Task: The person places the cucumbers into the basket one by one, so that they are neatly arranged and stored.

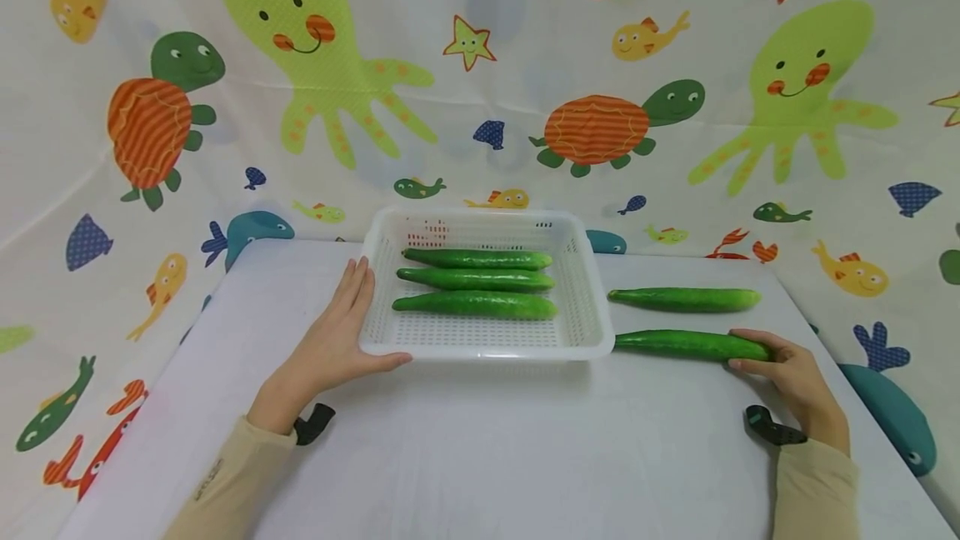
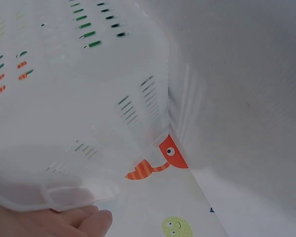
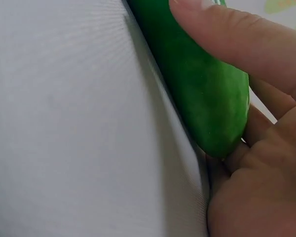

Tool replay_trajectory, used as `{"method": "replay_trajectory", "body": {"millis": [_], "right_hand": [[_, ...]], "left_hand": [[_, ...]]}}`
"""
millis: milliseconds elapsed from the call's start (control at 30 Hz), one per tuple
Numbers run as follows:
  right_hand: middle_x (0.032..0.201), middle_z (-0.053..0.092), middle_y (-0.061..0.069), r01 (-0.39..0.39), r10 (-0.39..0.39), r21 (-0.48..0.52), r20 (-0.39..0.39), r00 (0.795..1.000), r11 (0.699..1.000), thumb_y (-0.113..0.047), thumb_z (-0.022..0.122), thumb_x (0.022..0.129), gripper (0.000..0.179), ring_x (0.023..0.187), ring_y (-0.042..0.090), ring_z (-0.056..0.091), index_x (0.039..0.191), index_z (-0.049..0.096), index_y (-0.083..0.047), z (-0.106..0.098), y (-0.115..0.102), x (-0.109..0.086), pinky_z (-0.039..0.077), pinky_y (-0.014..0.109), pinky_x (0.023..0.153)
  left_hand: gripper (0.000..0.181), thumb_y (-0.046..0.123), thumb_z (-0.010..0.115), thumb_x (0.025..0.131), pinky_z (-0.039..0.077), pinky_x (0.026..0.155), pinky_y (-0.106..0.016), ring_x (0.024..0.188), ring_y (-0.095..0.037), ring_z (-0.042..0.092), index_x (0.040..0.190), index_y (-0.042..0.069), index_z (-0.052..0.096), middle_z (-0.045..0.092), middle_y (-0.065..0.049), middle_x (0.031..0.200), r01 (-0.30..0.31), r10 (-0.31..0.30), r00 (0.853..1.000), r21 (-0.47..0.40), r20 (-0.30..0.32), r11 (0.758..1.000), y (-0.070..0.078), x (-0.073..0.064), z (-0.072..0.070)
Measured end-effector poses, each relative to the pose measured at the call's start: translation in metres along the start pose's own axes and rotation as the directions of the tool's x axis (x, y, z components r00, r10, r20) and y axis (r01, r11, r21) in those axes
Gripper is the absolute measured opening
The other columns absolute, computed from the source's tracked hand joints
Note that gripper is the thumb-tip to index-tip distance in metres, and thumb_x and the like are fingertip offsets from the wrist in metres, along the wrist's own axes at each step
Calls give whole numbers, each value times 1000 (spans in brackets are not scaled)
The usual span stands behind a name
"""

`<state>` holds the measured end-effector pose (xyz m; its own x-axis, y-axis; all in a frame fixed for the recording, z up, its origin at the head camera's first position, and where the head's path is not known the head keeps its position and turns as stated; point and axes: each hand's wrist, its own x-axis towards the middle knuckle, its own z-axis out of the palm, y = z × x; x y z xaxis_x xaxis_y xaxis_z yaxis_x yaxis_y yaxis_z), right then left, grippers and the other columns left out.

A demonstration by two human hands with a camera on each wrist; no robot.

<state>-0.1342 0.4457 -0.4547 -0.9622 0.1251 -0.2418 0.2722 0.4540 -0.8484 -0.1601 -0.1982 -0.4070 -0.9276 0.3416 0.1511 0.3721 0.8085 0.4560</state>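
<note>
A white plastic basket [image 1: 480, 352] with perforated walls stands on the table, and three green cucumbers [image 1: 474, 279] lie side by side in it. My left hand [image 1: 337, 340] rests against the basket's left side, fingers straight along the wall and thumb stretched along the front rim. In the left wrist view, its fingertips [image 2: 96, 222] show just under the rim. To the right of the basket, my right hand [image 1: 787, 369] grips the right end of another cucumber [image 1: 675, 343], thumb on the near side. That cucumber's left end reaches the basket's front right corner.
Behind the held cucumber, one more cucumber [image 1: 684, 299] lies on the white table [image 1: 510, 448]. A curtain [image 1: 465, 132] printed with sea animals hangs behind the table and along its sides. Each wrist wears a small black camera [image 1: 772, 427].
</note>
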Motion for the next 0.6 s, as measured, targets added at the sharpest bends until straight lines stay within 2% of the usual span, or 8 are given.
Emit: {"method": "replay_trajectory", "body": {"millis": [100,167,267,333,467,600], "right_hand": [[129,45,-15,5,-5,2,-4,1000,1000,-33,79,86,69,120,13,36,147,51,-18,0,0,-1,18,64,112],[125,46,-18,3,-2,1,-13,1000,1000,-33,78,86,67,116,10,38,146,51,-19,-1,0,-1,24,58,111],[123,44,-22,5,-5,5,-33,999,1000,-33,77,88,66,111,6,38,147,50,-21,-3,0,-3,33,38,102],[123,43,-23,10,-9,15,-54,998,1000,-32,76,89,64,109,4,38,147,50,-22,-4,-1,-3,34,27,93],[128,42,-18,10,-8,18,-98,995,1000,-33,77,88,62,108,5,37,145,54,-25,-5,-4,-4,35,23,88],[124,43,-18,21,-13,60,-134,991,998,-30,78,87,59,105,7,38,142,57,-23,-10,-10,-8,39,17,82]], "left_hand": [[134,70,76,70,23,113,-63,152,-28,-9,157,-1,3,-6,-14,166,-1,1,1000,3,0,1000,1,0,0],[134,70,75,70,23,112,-63,152,-29,-9,157,-1,3,-6,-14,166,-1,1,1000,4,-1,1000,1,0,0],[133,70,76,70,23,113,-63,152,-29,-8,157,-2,4,-6,-14,166,-4,4,1000,-1,-4,1000,1,0,0],[133,70,76,70,23,113,-63,152,-29,-8,157,-2,4,-5,-15,166,-2,2,1000,-3,-3,1000,0,0,0],[134,69,76,70,23,113,-63,152,-30,-8,157,-2,4,-7,-13,166,5,-5,1000,-8,2,1000,0,0,1],[134,70,76,70,23,112,-63,152,-29,-9,157,-1,3,-9,-11,166,5,-5,1000,-12,1,1000,0,0,1]]}}
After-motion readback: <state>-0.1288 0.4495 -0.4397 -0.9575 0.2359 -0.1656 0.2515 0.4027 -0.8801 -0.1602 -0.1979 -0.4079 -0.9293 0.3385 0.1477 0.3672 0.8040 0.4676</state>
